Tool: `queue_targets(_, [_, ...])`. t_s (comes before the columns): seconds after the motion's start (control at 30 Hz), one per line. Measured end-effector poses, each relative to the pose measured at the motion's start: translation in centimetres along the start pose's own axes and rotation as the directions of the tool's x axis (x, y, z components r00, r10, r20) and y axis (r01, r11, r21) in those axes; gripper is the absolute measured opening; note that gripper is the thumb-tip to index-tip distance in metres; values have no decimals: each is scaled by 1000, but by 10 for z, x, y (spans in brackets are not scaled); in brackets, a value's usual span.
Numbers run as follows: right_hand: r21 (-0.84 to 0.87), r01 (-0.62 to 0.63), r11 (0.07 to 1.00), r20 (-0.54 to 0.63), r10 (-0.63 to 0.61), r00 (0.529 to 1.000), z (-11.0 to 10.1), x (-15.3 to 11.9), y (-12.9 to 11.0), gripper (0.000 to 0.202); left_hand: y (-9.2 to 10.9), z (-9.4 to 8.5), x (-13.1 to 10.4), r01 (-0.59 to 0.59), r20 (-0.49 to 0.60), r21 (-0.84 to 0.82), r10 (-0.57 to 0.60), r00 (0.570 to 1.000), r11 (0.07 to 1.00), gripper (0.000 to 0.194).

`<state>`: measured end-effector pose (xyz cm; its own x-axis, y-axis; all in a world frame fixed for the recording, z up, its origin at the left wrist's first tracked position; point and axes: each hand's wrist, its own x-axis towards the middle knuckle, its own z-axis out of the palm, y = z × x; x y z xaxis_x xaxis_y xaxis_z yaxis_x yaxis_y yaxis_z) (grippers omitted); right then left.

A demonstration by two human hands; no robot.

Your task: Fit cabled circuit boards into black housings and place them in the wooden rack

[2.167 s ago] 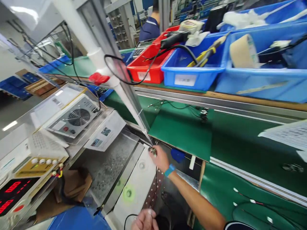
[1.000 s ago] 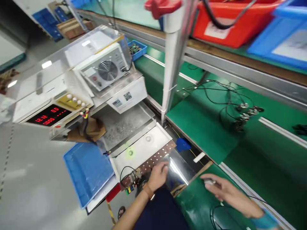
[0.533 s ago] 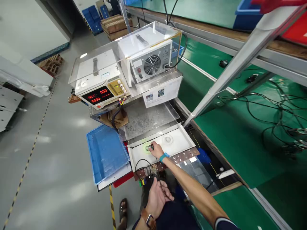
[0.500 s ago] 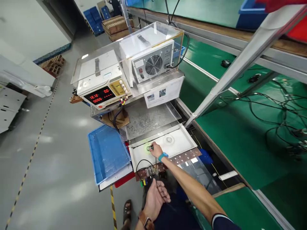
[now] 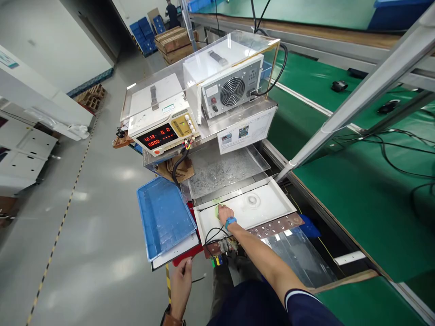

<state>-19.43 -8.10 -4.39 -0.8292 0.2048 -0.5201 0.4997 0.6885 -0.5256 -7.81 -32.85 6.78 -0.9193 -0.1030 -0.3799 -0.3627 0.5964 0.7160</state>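
Observation:
My right hand, with a blue band at the wrist, reaches over the white tray. Its fingers are closed at a greenish round spot on the left of the tray; what they hold is hidden. My left hand is lower left, beside the red tray's edge, fingertips pinched together. A thin dark cable with a small pale end sticks out to the right of this hand. A pale ring shows on the right part of the white tray.
A blue tray lies left. Behind stand a lit power supply and a fan-backed unit under a clear cover. A metal post slants at the right. Black wires loop at the white tray's front edge.
My left hand has moved left, from in front of my body to beside the red tray, and its fingers have closed. My right hand remains at the greenish spot. The view has shifted.

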Motion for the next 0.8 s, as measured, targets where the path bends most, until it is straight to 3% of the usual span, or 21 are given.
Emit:
queue_targets(0.07, [60, -18, 998, -18, 20, 1000, -2, -3, -4, 36, 14, -1, 9, -143, -39, 131, 149, 988, 981, 56])
queue_targets(0.13, [140, -19, 990, -31, 24, 999, -6, -9, -9, 38, 34, 3, 12, -325, -46, 269, 349, 936, 907, 46])
queue_targets(0.23, [296, 24, 955, -2, -24, 1000, -10, -29, -19, 38, 68, 16, 7, -592, 70, 476, 644, 762, 650, 38])
queue_targets(0.3, [424, 61, 904, 81, -105, 991, -12, -49, -27, 43, 85, 32, 0, -728, 228, 510, 743, 629, 459, 36])
queue_targets(0.4, [622, 62, 781, 221, -251, 942, -17, -81, -32, 70, 94, 63, -15, -905, 469, 328, 785, 404, 270, 34])
queue_targets(0.47, [743, 25, 669, 245, -307, 920, -26, -97, -28, 77, 89, 84, -25, -963, 582, 136, 768, 269, 234, 36])
queue_targets(0.53, [822, -5, 569, 214, -302, 929, -37, -106, -18, 72, 80, 100, -35, -963, 650, -40, 739, 176, 265, 38])
queue_targets(0.57, [844, -11, 537, 194, -284, 939, -43, -110, -10, 69, 75, 104, -39, -941, 658, -110, 733, 173, 320, 37])
queue_targets(0.6, [853, -13, 522, 176, -264, 948, -48, -113, -2, 65, 72, 107, -41, -899, 637, -162, 739, 220, 407, 37])
queue_targets(0.63, [855, -12, 518, 164, -248, 955, -52, -117, 7, 63, 70, 108, -43, -830, 582, -193, 742, 332, 523, 36])
queue_targets(0.67, [855, -12, 519, 158, -239, 958, -54, -122, 15, 62, 70, 109, -42, -724, 486, -213, 714, 504, 656, 38])
queue_targets(0.7, [851, -12, 525, 158, -235, 959, -55, -128, 23, 62, 71, 109, -40, -580, 357, -236, 625, 695, 780, 40])
queue_targets(0.73, [844, -11, 536, 163, -236, 958, -54, -135, 30, 62, 74, 108, -35, -411, 220, -283, 476, 852, 866, 42])
queue_targets(0.77, [834, -11, 551, 171, -241, 955, -51, -143, 37, 63, 77, 108, -29, -239, 119, -364, 300, 947, 900, 44])
queue_targets(0.8, [822, -10, 570, 184, -248, 951, -47, -151, 42, 63, 80, 109, -22, -87, 80, -457, 139, 987, 885, 47])
